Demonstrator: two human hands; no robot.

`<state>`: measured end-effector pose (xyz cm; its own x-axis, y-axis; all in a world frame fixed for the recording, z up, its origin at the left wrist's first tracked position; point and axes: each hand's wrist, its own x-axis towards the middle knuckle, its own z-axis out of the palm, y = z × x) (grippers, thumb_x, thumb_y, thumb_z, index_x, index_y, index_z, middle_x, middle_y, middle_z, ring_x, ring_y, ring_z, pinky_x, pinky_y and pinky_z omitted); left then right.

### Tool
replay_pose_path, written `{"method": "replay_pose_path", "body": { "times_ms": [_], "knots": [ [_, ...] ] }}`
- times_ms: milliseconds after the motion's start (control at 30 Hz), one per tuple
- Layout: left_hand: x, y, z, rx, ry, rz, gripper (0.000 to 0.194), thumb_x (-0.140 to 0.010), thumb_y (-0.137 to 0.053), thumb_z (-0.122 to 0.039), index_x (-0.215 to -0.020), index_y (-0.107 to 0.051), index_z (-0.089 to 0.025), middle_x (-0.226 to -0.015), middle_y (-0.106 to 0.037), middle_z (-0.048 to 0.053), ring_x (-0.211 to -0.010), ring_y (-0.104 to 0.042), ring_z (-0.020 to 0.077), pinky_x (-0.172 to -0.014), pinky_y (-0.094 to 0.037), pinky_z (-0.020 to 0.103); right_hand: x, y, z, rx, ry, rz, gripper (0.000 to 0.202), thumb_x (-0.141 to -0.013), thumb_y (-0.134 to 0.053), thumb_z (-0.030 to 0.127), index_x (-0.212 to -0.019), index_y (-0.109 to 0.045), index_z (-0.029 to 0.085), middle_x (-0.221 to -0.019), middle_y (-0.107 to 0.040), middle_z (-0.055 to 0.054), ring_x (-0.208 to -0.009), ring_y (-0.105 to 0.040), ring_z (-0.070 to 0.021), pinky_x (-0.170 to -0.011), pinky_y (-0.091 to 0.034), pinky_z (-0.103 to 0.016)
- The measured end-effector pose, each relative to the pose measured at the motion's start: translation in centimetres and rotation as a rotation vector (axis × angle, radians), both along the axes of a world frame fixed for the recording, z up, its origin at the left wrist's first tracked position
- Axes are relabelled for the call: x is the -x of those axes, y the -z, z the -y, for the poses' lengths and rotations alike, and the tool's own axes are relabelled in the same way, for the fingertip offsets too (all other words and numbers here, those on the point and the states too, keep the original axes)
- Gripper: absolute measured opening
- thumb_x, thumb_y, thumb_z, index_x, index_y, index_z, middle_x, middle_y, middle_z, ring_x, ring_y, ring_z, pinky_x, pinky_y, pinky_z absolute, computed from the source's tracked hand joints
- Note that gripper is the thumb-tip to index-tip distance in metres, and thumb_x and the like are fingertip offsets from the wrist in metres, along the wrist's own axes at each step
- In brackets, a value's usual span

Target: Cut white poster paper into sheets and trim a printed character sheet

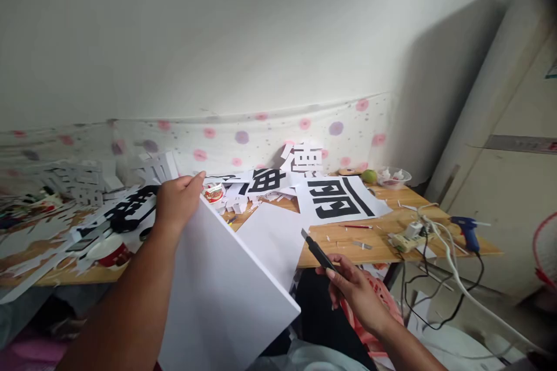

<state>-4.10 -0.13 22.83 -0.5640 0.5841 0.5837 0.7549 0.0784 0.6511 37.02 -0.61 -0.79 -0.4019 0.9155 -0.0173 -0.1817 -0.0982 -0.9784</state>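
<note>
My left hand (pixel 179 200) grips the top edge of a large white foam board (pixel 217 295), which stands tilted in front of me and hangs below the table. In my right hand (pixel 346 281) is a dark utility knife (pixel 319 252), its blade out and pointing up and left, clear of the board. Behind the held board another white sheet (pixel 276 237) lies flat at the table's front edge. Beyond the knife rests a paper printed with a bold black character (pixel 333 200).
On the wooden table (pixel 391 237) are white cut-out characters (pixel 304 157), a red bowl (pixel 111 250), a pencil (pixel 354 226), a green fruit (pixel 369 176) and paper scraps. A power strip (pixel 409 240), cables and a blue glue gun (pixel 467 233) occupy the right end. A pink basket (pixel 378 295) stands below.
</note>
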Motion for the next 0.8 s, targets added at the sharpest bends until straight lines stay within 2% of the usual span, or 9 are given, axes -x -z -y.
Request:
{"method": "replay_pose_path", "body": {
  "times_ms": [67,167,267,367,467,567,667,800],
  "knots": [
    [0.7,-0.1,-1.2,0.032,-0.025,-0.039,0.044,-0.086,-0.067,-0.059,-0.059,-0.066,-0.024,-0.047,-0.044,-0.001,-0.058,-0.05,0.0215,-0.056,-0.032,0.033,0.3,-0.7,0.6,-0.025,-0.017,0.003,0.055,-0.09,-0.08,0.065,-0.125,-0.064,0.026,-0.103,-0.072,-0.003,-0.059,-0.053,-0.0126,-0.052,-0.047,-0.028],
    [1.9,0.1,-2.6,0.043,-0.021,-0.004,0.042,-0.086,-0.066,-0.056,-0.06,-0.067,-0.022,-0.046,-0.043,-0.001,-0.056,-0.049,0.0205,-0.055,-0.033,0.033,-0.1,-1.7,0.8,-0.031,-0.025,-0.029,0.053,-0.092,-0.08,0.062,-0.128,-0.067,0.025,-0.096,-0.07,-0.003,-0.066,-0.054,-0.0145,-0.055,-0.043,-0.026],
    [3.0,0.6,-3.5,0.034,-0.033,0.033,0.04,-0.086,-0.067,-0.054,-0.062,-0.067,-0.021,-0.047,-0.043,-0.001,-0.054,-0.047,0.0189,-0.052,-0.032,0.032,-0.8,-2.3,0.6,0.035,-0.005,-0.063,0.053,-0.096,-0.073,0.065,-0.129,-0.072,0.024,-0.099,-0.073,-0.007,-0.071,-0.058,-0.0183,-0.057,-0.045,-0.029],
    [4.0,1.1,-4.2,0.023,-0.043,0.093,0.038,-0.083,-0.07,-0.053,-0.063,-0.066,-0.021,-0.049,-0.044,-0.002,-0.052,-0.044,0.0167,-0.049,-0.03,0.031,-0.9,-3.1,0.6,0.05,-0.002,-0.096,0.053,-0.092,-0.082,0.058,-0.132,-0.074,0.025,-0.097,-0.075,-0.006,-0.079,-0.064,-0.0208,-0.062,-0.05,-0.03],
    [4.9,1.3,-4.9,0.012,-0.025,0.172,0.037,-0.08,-0.072,-0.053,-0.064,-0.065,-0.02,-0.05,-0.044,-0.002,-0.05,-0.042,0.0154,-0.048,-0.028,0.03,-0.3,-4.7,1.0,0.036,-0.102,-0.127,0.053,-0.087,-0.089,0.051,-0.129,-0.073,0.023,-0.082,-0.071,-0.003,-0.07,-0.062,-0.0178,-0.058,-0.049,-0.028],
    [5.4,1.5,-5.5,-0.004,-0.017,0.259,0.034,-0.077,-0.074,-0.05,-0.064,-0.065,-0.02,-0.048,-0.044,-0.002,-0.048,-0.041,0.0147,-0.047,-0.027,0.03,0.6,-6.1,1.7,0.044,-0.2,-0.128,0.044,-0.088,-0.087,0.052,-0.112,-0.071,0.019,-0.07,-0.064,0.0,-0.059,-0.058,-0.0152,-0.052,-0.048,-0.027],
    [5.8,1.6,-5.8,-0.008,-0.013,0.305,0.033,-0.075,-0.074,-0.049,-0.063,-0.063,-0.021,-0.047,-0.041,-0.003,-0.048,-0.04,0.0143,-0.047,-0.027,0.029,1.1,-6.6,2.4,0.024,-0.227,-0.145,0.039,-0.091,-0.085,0.051,-0.107,-0.069,0.02,-0.08,-0.064,0.0,-0.054,-0.053,-0.0109,-0.048,-0.045,-0.025],
    [6.3,1.9,-5.8,-0.013,0.008,0.308,0.033,-0.073,-0.074,-0.052,-0.065,-0.062,-0.022,-0.046,-0.041,-0.004,-0.048,-0.04,0.0143,-0.046,-0.028,0.029,1.0,-6.2,3.3,0.026,-0.312,-0.171,0.034,-0.097,-0.079,0.049,-0.116,-0.07,0.022,-0.094,-0.063,-0.002,-0.058,-0.05,-0.0094,-0.046,-0.043,-0.023]
  ]
}}
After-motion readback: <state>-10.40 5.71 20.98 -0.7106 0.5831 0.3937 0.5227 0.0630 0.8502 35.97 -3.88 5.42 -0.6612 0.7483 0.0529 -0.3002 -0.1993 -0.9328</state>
